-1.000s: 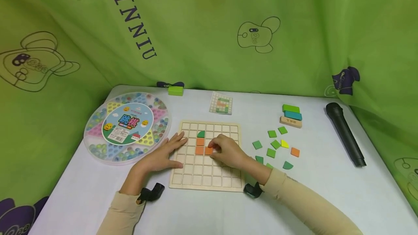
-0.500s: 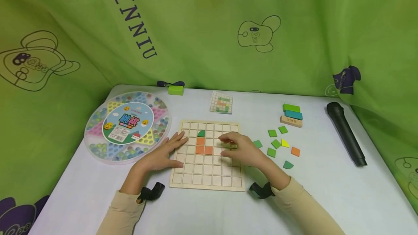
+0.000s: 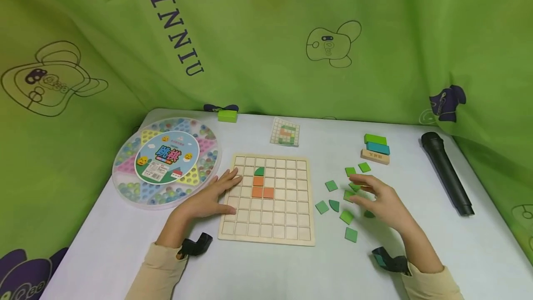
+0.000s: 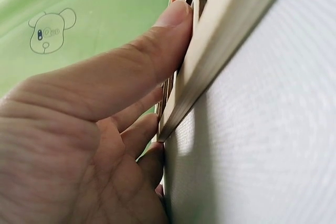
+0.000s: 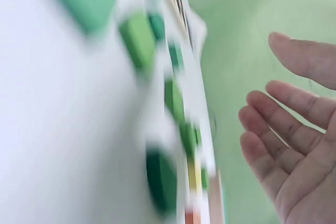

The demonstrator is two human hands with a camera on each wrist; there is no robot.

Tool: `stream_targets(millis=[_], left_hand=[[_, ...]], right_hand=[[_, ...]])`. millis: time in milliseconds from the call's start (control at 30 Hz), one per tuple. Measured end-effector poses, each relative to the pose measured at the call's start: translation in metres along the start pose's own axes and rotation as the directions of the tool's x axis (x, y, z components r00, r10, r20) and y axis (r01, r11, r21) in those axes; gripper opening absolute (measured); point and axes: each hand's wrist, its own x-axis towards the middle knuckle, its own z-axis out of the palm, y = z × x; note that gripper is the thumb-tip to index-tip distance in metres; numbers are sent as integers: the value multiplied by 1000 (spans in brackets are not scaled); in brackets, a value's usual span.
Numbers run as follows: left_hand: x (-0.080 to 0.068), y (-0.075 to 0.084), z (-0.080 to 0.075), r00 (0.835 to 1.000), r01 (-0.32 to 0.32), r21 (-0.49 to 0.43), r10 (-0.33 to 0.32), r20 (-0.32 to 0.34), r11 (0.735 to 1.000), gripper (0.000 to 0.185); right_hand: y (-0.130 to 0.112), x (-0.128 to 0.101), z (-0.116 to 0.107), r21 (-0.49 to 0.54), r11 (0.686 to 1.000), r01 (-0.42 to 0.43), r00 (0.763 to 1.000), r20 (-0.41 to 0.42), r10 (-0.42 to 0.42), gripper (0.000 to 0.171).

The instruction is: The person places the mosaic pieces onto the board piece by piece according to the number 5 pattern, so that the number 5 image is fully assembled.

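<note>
A wooden grid board (image 3: pixel 287 219) lies flat on the table. My left hand (image 3: pixel 204 202) rests on its left edge, fingers spread; in the left wrist view the thumb (image 4: pixel 131 66) lies on the board's rim. A green quarter-round tile (image 3: pixel 259 171) sits in the grid above three orange square tiles (image 3: pixel 257 192), which form an L. My right hand (image 3: pixel 387 205) hovers over loose green tiles (image 3: pixel 346 217) right of the board, thumb and fingers apart and holding nothing. It hides part of the pile. A dark green quarter-round tile (image 5: pixel 161 182) shows below it in the right wrist view.
Behind the board lies a pattern card (image 3: pixel 285 132). A round marble game box (image 3: pixel 120 184) stands at left. At right are stacked blocks (image 3: pixel 376 148) and a black microphone (image 3: pixel 447 172). A green block (image 3: pixel 227 115) sits at the back edge, before the green curtain (image 3: pixel 258 59).
My right hand has let go of an orange tile in the grid and moved right, off the board, to above the loose tiles. The left hand keeps its place on the board.
</note>
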Motion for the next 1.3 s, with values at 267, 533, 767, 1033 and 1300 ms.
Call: stream_targets(millis=[267, 533, 767, 1033, 1300], left_hand=[[-1, 0, -1, 1000, 4, 1, -4, -4, 1000, 88], [0, 1, -2, 1000, -11, -6, 11, -2, 1000, 88], [-1, 0, -3, 1000, -10, -1, 10, -5, 1000, 88], [-1, -1, -1, 1000, -12, -12, 12, -5, 1000, 87], [0, -1, 0, 1000, -16, -16, 16, 0, 1000, 87]], right_hand=[[59, -18, -34, 15, 983, -182, 983, -37, 182, 56], [80, -24, -36, 36, 988, -152, 988, -18, 153, 54], [86, -23, -29, -65, 987, -144, 987, -84, 138, 33], [69, -21, -31, -112, 966, -233, 972, -67, 227, 35], [31, -16, -18, -7, 985, -170, 984, -47, 170, 34]])
